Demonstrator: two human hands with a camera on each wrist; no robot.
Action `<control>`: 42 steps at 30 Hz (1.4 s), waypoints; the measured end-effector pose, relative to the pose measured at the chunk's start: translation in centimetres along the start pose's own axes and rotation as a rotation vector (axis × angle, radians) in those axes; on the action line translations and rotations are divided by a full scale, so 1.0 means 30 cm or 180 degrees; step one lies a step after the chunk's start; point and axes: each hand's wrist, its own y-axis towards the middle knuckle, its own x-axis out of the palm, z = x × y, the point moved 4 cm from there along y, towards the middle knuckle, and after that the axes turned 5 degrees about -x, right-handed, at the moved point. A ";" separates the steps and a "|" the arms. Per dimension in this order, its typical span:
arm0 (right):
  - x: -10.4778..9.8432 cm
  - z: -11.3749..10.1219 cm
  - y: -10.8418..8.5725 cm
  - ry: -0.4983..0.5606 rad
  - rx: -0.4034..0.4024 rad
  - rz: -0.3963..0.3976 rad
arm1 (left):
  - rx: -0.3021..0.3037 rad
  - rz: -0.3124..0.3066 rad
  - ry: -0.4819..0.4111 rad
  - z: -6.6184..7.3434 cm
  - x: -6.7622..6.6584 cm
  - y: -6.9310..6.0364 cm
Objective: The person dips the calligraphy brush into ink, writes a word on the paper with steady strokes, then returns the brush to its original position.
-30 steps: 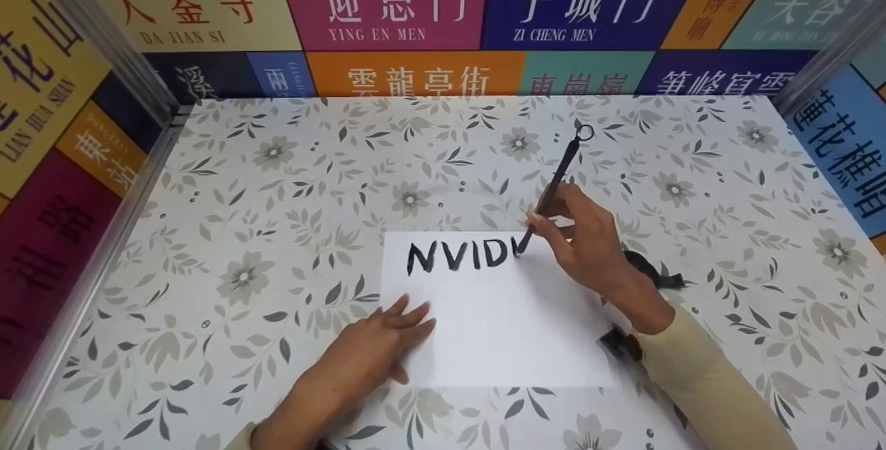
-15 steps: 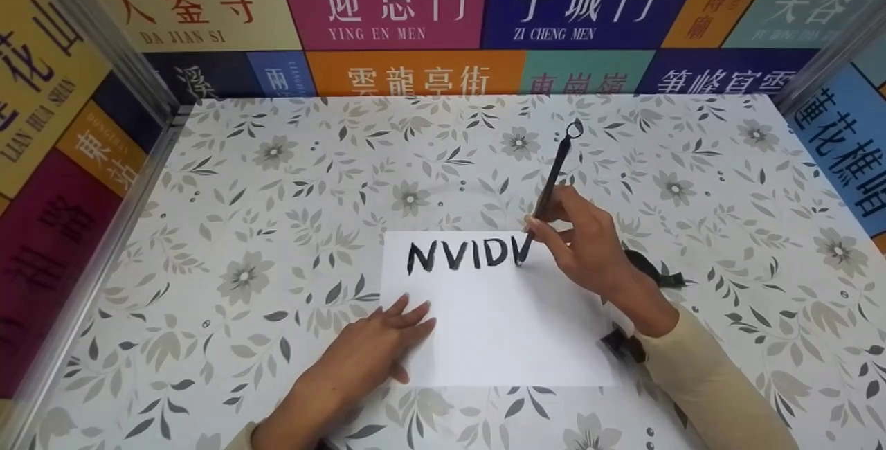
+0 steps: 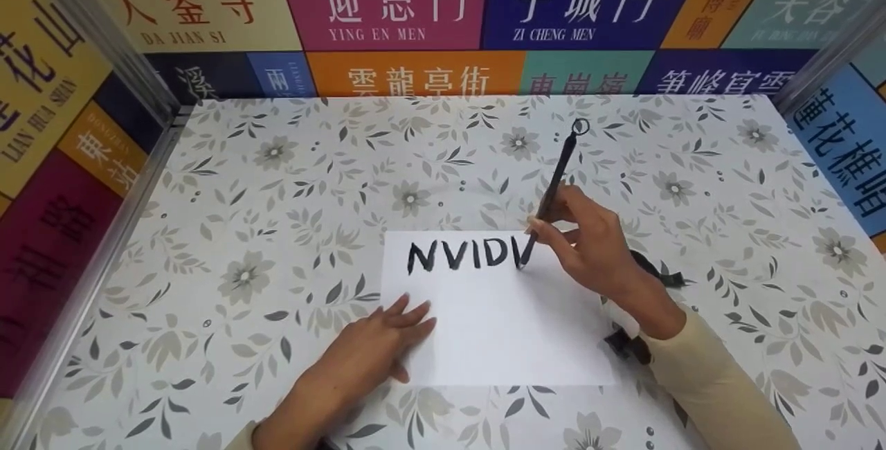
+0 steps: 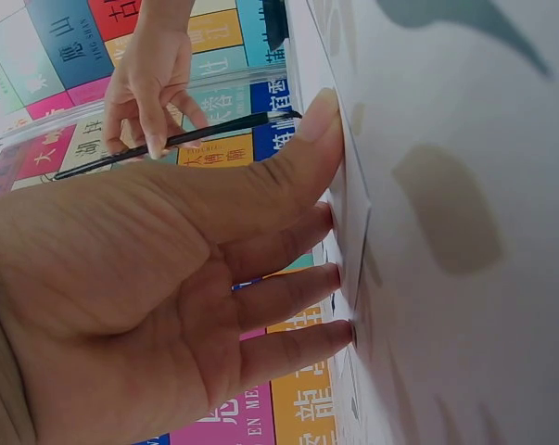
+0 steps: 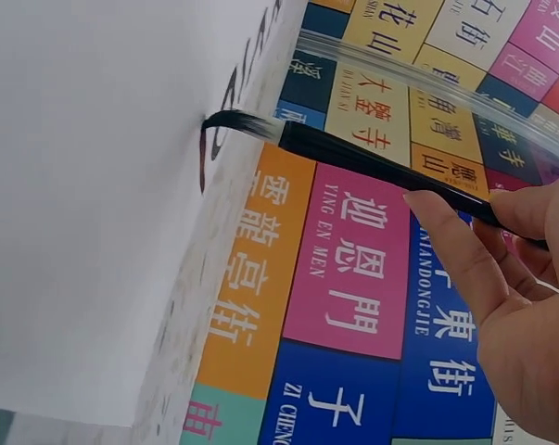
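Observation:
My right hand (image 3: 597,249) pinches a black brush (image 3: 559,172) with a ring at its top end. In the right wrist view the dark bristles (image 5: 242,122) touch the white paper (image 5: 84,185), bent at the tip, at the end of a black stroke. Black letters (image 3: 457,255) reading "NVID" run along the paper's upper part, with a further upright stroke beside the brush tip. My left hand (image 3: 370,343) rests on the left side of the paper (image 3: 498,332), fingers spread; the left wrist view shows its thumb (image 4: 307,139) and fingertips against the surface.
A floral-patterned cover (image 3: 332,159) lies under the paper. Two dark objects sit by the right forearm, one (image 3: 668,277) above and one (image 3: 626,345) below, both partly hidden. Colourful panels (image 3: 394,0) with characters stand behind the table and at both sides.
The brush tip and right hand have moved slightly down the paper, and the upright stroke after the "D" is longer. The left hand has stayed in place.

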 end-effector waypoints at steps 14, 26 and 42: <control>-0.072 0.048 0.006 -0.0387 0.0036 0.0381 | -0.0050 -0.0038 -0.0098 -0.002 0.002 0.002; -0.060 0.086 -0.003 -0.0508 -0.0069 0.0395 | -0.0029 -0.0034 -0.0147 -0.002 -0.002 0.001; -0.039 0.109 -0.018 -0.0427 0.0022 0.0288 | 0.0010 -0.0013 -0.0105 -0.008 0.000 0.000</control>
